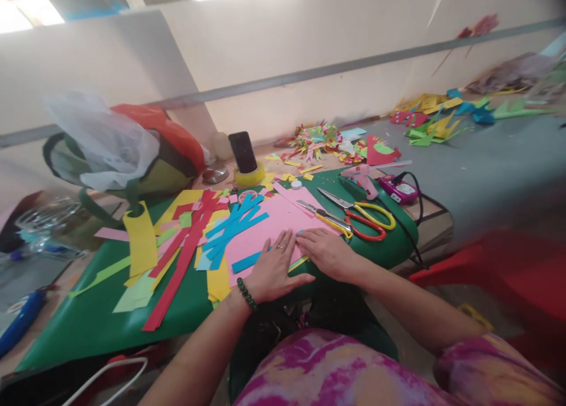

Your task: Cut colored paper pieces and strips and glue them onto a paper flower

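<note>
My left hand (278, 267) lies flat, fingers stretched out and thumb apart, across a blue paper strip (246, 261) on a sheet of pink paper (283, 208). Close beside it, my right hand (327, 253) has its fingers bent together at the strip's right end; a bit of blue shows at the fingertips, while the thumb is hidden. Several more blue strips (236, 232) lie crossed on the left of the sheet. Just beyond my right hand are a yellow cutter knife (325, 216) and scissors (365, 217) with yellow and red handles.
Red paper strips (181, 264) and yellow paper (141, 241) spread over the green table cover (101, 323) at left. A pink glue gun (360, 179) and purple power socket (398, 190) sit at right. A phone (243, 152) leans upright on a yellow tape roll (250, 175). A bag (128, 147) stands behind.
</note>
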### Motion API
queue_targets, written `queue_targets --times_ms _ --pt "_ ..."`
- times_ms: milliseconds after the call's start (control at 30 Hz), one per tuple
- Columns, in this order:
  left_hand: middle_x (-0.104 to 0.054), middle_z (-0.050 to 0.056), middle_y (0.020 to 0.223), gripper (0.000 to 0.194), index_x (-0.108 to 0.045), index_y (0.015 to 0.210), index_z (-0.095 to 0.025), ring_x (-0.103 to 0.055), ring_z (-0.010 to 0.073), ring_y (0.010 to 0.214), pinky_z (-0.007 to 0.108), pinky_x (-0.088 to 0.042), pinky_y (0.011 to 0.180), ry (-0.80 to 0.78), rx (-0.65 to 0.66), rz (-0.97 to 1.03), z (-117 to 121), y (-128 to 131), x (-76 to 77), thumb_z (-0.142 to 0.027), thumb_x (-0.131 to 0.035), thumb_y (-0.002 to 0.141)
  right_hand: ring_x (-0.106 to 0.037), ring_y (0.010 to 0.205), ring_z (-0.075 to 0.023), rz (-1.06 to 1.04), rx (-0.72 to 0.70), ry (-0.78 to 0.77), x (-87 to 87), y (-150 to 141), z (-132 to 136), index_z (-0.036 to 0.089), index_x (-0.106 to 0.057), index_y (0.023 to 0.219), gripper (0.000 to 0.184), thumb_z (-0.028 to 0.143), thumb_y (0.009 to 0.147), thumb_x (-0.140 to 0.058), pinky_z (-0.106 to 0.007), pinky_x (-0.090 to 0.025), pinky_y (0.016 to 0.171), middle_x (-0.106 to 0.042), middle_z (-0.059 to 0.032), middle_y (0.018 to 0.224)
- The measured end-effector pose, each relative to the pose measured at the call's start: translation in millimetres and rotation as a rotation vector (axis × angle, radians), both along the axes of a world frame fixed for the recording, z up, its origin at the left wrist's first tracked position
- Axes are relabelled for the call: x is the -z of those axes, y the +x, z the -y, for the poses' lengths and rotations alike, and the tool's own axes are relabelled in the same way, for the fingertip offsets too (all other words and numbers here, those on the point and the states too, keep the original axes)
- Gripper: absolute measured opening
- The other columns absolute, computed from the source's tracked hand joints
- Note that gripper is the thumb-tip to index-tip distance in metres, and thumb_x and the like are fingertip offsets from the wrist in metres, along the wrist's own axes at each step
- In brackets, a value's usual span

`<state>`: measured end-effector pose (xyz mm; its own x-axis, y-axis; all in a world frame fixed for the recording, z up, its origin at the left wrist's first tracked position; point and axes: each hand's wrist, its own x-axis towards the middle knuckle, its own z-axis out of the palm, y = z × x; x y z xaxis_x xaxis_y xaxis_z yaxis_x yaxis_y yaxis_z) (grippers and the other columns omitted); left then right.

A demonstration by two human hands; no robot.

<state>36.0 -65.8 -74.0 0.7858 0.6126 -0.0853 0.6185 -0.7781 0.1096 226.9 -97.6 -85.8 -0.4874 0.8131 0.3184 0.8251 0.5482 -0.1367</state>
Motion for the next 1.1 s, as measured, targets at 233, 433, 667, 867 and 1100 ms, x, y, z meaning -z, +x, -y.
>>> queue_targets --times_ms 233,433,667,867,1100 --pt "-0.034 0.021 0.154 0.095 -0.028 0.152 -0.008 -0.033 0.0324 0.143 0.057 -0.031 0.110 0.224 -0.081 0.012 18.9 -61.7 13.0 -0.078 -0.024 0.087 -0.062 0.113 -0.0258 -0.015 0.095 0.011 9.7 -3.0 2.9 0.017 -0.066 0.115 0.026 0.024 0.099 -0.047 -0.043 -0.046 0.094 -0.070 -0.0126 0.120" --pt "-0.049 0.021 0.145 0.081 -0.043 0.145 -0.009 -0.044 0.0359 0.136 0.061 -0.035 0.104 0.448 -0.285 -0.006 46.9 -134.8 18.1 -0.068 -0.024 0.093 -0.061 0.111 -0.0263 -0.021 0.102 0.008 9.0 -4.9 4.8 0.016 -0.066 0.113 0.024 0.024 0.098 -0.048 -0.042 -0.045 0.092 -0.070 -0.0116 0.119" --pt "-0.050 0.023 0.144 0.058 -0.065 0.123 -0.013 -0.042 0.0398 0.136 0.067 -0.028 0.106 0.625 -0.456 0.115 44.6 -111.5 -30.9 -0.050 -0.026 0.099 -0.062 0.101 -0.0258 -0.036 0.101 -0.064 -1.5 -7.8 0.6 0.017 -0.069 0.098 0.014 0.025 0.093 -0.058 -0.042 -0.046 0.091 -0.072 -0.0098 0.107" --pt "-0.045 0.020 0.149 0.062 -0.045 0.144 -0.018 -0.042 0.0351 0.137 0.056 -0.042 0.101 0.325 -0.226 0.087 28.8 -46.4 9.2 -0.056 -0.038 0.096 -0.059 0.115 -0.0283 -0.196 0.113 0.029 -3.2 0.6 0.0 0.015 -0.064 0.119 0.032 0.034 0.096 -0.053 -0.047 -0.047 0.100 -0.066 -0.0154 0.124" --pt "-0.068 0.014 0.116 0.034 -0.059 0.126 -0.014 -0.063 0.0249 0.102 0.040 -0.054 0.089 0.355 -0.218 0.356 40.2 -55.2 21.5 -0.028 -0.042 0.099 -0.055 0.125 -0.0271 -0.350 0.119 -0.018 -15.3 23.4 1.2 0.018 -0.058 0.129 0.044 0.044 0.101 -0.036 -0.048 -0.047 0.104 -0.063 -0.0146 0.130"
